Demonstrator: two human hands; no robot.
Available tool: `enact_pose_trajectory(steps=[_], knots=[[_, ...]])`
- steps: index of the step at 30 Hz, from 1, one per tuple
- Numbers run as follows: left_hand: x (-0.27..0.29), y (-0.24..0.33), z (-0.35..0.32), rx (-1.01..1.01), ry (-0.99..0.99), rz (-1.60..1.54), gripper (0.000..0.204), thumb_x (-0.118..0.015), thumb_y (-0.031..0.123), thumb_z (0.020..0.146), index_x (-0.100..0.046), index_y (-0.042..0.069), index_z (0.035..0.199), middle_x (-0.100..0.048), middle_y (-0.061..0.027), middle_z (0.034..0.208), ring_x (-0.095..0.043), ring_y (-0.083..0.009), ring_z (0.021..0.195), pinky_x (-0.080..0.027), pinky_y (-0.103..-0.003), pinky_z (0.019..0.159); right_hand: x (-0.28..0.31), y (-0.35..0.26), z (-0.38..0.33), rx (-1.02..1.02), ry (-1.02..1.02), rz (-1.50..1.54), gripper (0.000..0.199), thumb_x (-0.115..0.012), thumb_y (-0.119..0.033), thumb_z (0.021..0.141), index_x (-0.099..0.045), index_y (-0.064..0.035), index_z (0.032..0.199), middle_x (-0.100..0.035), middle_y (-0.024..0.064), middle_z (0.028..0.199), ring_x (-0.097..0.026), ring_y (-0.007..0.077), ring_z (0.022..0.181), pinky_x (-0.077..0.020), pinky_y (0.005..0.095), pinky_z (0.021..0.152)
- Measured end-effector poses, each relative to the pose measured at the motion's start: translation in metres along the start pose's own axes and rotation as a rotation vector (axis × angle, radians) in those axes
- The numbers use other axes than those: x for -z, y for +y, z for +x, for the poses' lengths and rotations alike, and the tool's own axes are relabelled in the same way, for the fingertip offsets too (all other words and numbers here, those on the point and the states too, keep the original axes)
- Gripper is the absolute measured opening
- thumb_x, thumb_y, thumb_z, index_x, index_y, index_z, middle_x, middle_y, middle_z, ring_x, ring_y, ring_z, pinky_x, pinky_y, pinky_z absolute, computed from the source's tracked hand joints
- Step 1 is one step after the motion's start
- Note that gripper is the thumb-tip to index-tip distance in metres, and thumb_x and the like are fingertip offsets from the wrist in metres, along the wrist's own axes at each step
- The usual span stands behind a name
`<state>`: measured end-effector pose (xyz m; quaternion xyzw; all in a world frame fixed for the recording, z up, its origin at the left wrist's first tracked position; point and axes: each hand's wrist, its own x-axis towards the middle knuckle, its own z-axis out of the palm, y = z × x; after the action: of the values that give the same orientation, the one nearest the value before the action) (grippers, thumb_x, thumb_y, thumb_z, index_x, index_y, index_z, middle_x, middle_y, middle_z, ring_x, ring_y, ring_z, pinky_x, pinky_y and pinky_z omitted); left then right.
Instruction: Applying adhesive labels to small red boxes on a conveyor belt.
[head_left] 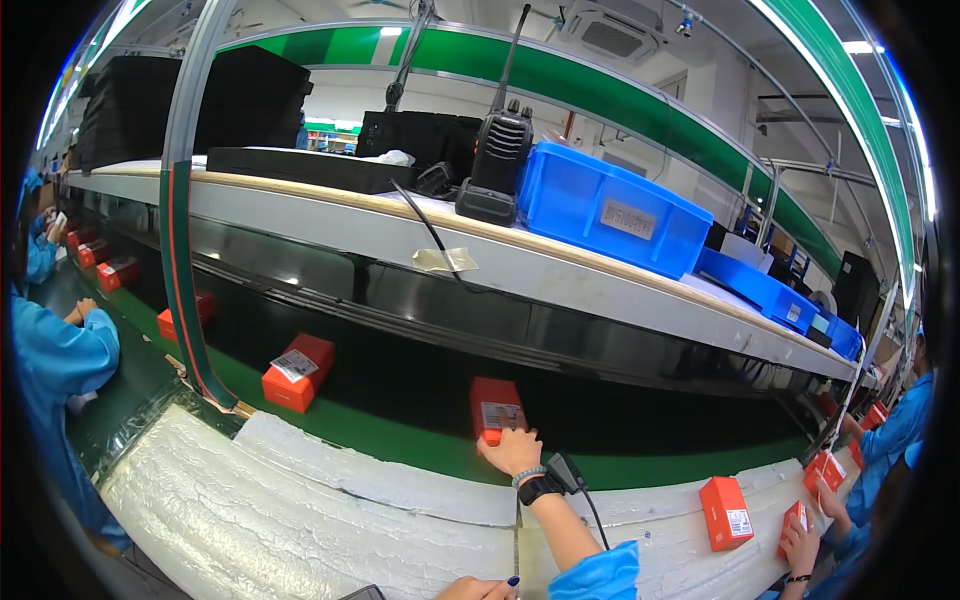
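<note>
My right hand, with a black watch and a beaded band on its wrist, reaches forward over the white foam pad. Its fingers grip the near end of an orange box that lies on the green conveyor belt. The box has a white label on top. Only the fingertips of my left hand show at the lower edge, resting on the foam. Whether it holds anything is hidden.
Another orange box lies further left on the belt, with more beyond. An orange box stands on the foam at right, near a co-worker's hands. Another blue-coated person sits left. The shelf above holds a black radio and blue bins.
</note>
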<state>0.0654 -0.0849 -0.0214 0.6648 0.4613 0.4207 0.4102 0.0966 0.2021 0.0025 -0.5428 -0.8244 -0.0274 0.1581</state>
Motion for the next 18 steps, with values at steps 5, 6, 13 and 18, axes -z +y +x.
enact_pose_trajectory(steps=[5,6,13,18], knots=[[0.0,-0.004,0.003,0.062,0.086,-0.12,0.032,-0.04,0.02,0.097,-0.059,0.0,0.082,-0.061,-0.0154,0.071,-0.059,-0.0222,0.068,-0.047,-0.035,0.066,0.018,0.007,-0.023,0.05,0.196,0.027,0.067,-0.061,-0.054,0.071,-0.059,-0.005,0.116,-0.054,0.0173,0.12,-0.057,0.0392,0.095,-0.0511,0.0463,0.076],[0.0,-0.005,0.004,0.057,0.138,-0.191,0.03,-0.042,0.019,0.097,-0.059,-0.001,0.083,-0.061,-0.0154,0.072,-0.058,-0.0197,0.069,-0.046,-0.034,0.066,0.033,0.007,-0.038,0.062,0.167,0.075,0.068,-0.061,-0.054,0.071,-0.057,-0.0048,0.118,-0.053,0.0178,0.123,-0.057,0.0403,0.094,-0.0515,0.0464,0.076],[-0.003,-0.018,0.011,0.075,0.348,-0.4,0.021,-0.046,0.014,0.097,-0.059,-0.002,0.099,-0.063,-0.0066,0.087,-0.057,-0.0129,0.081,-0.047,-0.027,0.073,0.123,0.018,-0.208,0.155,0.024,0.039,0.057,-0.065,-0.043,0.078,-0.056,-0.0114,0.125,-0.049,0.0158,0.128,-0.061,0.038,0.091,-0.0512,0.0452,0.082],[-0.011,-0.039,0.016,0.071,0.361,-0.41,0.019,-0.05,0.013,0.097,-0.058,-0.002,0.105,-0.064,-0.005,0.091,-0.059,-0.0103,0.087,-0.047,-0.024,0.077,0.158,0.003,-0.274,-0.071,-0.264,0.409,0.061,-0.064,-0.03,0.079,-0.047,-0.0118,0.134,-0.043,0.0181,0.137,-0.035,0.044,0.125,-0.0281,0.0498,0.107]])
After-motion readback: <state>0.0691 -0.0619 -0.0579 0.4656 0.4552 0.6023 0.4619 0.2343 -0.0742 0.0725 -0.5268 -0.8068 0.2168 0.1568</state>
